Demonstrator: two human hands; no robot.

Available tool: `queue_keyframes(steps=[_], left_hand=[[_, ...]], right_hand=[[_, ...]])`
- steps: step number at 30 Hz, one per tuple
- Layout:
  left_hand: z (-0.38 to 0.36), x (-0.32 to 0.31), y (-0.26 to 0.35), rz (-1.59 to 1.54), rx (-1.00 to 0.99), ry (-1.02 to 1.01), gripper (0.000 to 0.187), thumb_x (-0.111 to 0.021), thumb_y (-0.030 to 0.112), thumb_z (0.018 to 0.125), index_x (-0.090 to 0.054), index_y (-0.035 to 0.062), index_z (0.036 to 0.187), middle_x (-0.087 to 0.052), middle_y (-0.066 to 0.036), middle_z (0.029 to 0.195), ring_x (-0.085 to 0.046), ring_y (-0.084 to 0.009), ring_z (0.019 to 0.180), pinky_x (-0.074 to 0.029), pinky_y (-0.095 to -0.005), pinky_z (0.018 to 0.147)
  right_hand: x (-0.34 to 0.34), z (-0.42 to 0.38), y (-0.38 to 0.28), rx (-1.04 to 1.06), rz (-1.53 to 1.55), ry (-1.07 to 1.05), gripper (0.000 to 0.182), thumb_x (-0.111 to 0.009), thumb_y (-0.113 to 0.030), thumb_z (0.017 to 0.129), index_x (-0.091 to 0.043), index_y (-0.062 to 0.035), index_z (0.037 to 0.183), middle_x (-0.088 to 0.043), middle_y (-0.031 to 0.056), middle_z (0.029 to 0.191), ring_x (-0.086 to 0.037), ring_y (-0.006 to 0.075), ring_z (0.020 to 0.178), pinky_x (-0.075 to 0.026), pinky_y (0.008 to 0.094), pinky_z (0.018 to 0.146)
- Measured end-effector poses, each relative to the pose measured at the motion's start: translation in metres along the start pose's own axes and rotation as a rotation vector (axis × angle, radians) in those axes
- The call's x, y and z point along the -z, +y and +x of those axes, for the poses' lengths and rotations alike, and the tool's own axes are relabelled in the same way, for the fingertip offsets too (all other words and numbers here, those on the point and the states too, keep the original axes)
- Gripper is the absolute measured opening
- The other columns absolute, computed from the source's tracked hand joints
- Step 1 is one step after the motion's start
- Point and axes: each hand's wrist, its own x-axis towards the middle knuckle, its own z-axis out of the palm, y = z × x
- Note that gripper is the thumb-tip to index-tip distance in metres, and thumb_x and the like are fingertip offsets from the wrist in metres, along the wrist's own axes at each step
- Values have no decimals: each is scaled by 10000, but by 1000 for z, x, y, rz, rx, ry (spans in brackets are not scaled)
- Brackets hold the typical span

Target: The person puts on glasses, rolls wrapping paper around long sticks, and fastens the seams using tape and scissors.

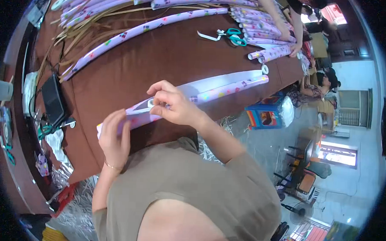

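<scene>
A long sheet of patterned lilac wrapping paper [219, 92], partly rolled, lies slantwise across the brown table near its front edge. My left hand [114, 137] is at its left end, fingers stretched over the paper and thumb apart. Just above the paper's middle is my right hand [172, 105], its fingers curled and the thumb drawn in; anything between the fingertips is too small to tell. A small white ring [150, 103] shows beside the right fingertips. Another white ring [265, 70] sits at the paper's far right end.
Finished-looking lilac rolls [162, 22] lie along the back. Teal-handled scissors [234, 37] rest near a pile of tubes [264, 27], where another person's hands [295, 48] reach in. At the left are a black tablet-like object [53, 99] and brown strips [83, 29].
</scene>
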Motion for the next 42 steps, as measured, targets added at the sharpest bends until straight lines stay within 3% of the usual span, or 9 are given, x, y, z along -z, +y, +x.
queue_keyframes(steps=[2, 4, 8, 13, 27, 30, 32, 34, 42], left_hand=[[-8, 1, -1, 142, -165, 69, 172, -667, -47, 823, -630, -19, 989, -676, -131, 958, -647, -243, 846, -498, -322, 757], [-17, 11, -10, 152, -384, -95, 257, -691, -71, 773, -628, -17, 1016, -652, -135, 926, -635, -285, 817, -490, -357, 743], [-22, 12, -18, 295, -276, -268, 263, -733, 57, 777, -640, 25, 1021, -641, -121, 962, -616, -301, 871, -471, -406, 773], [-19, 17, -35, 570, -125, -351, 500, -735, 350, 802, -591, 47, 1173, -555, -152, 1295, -505, -348, 1216, -417, -453, 974], [-32, 23, -26, 528, -13, -437, 506, -725, 245, 801, -569, 37, 1235, -563, -182, 1300, -505, -377, 1222, -428, -466, 973], [-31, 26, -32, 311, 148, -343, 491, -685, 224, 861, -543, 19, 1284, -583, -192, 1267, -548, -354, 1180, -446, -444, 963], [-30, 25, -34, -15, 447, -197, 471, -604, 180, 928, -494, -6, 1346, -607, -198, 1241, -586, -329, 1142, -451, -412, 982], [-26, 26, -32, -67, 421, -163, 410, -546, 163, 970, -508, -20, 1335, -626, -189, 1229, -610, -277, 1117, -460, -369, 966], [-24, 30, -43, -218, 558, -159, 149, -585, 85, 941, -625, -45, 1003, -681, -160, 1110, -632, -223, 1051, -476, -334, 916]], right_hand=[[0, -2, 5, 51, -32, 106, 185, -732, -172, 853, -628, -20, 847, -563, 130, 1125, -595, 226, 930, -503, 332, 770], [2, -2, 9, 29, 9, 142, 185, -731, -176, 851, -627, -23, 843, -559, 119, 1110, -585, 229, 946, -492, 336, 790], [5, -1, 15, -35, 22, 127, 173, -723, -168, 849, -622, -27, 835, -568, 105, 1051, -585, 235, 941, -479, 345, 818], [1, 3, 21, -111, 30, 82, 165, -705, -168, 857, -621, -29, 830, -592, 95, 1023, -598, 246, 969, -474, 352, 845], [-38, 46, 21, -79, 111, -42, 205, -667, -195, 890, -658, 7, 854, -652, 115, 1030, -647, 237, 884, -507, 337, 747], [-47, 49, 16, -67, 141, -155, 201, -663, -189, 893, -663, 12, 877, -652, 119, 1030, -646, 229, 852, -506, 325, 725], [-59, 48, 19, -38, 150, -161, 198, -663, -184, 893, -660, 13, 873, -650, 127, 1033, -641, 226, 829, -508, 331, 716], [-64, 46, 19, 53, 163, -214, 193, -668, -177, 887, -657, 14, 860, -648, 132, 1037, -644, 212, 812, -510, 331, 705], [-68, 41, 17, -27, 173, -280, 202, -685, -180, 870, -652, 17, 841, -652, 124, 1027, -650, 189, 705, -522, 322, 653]])
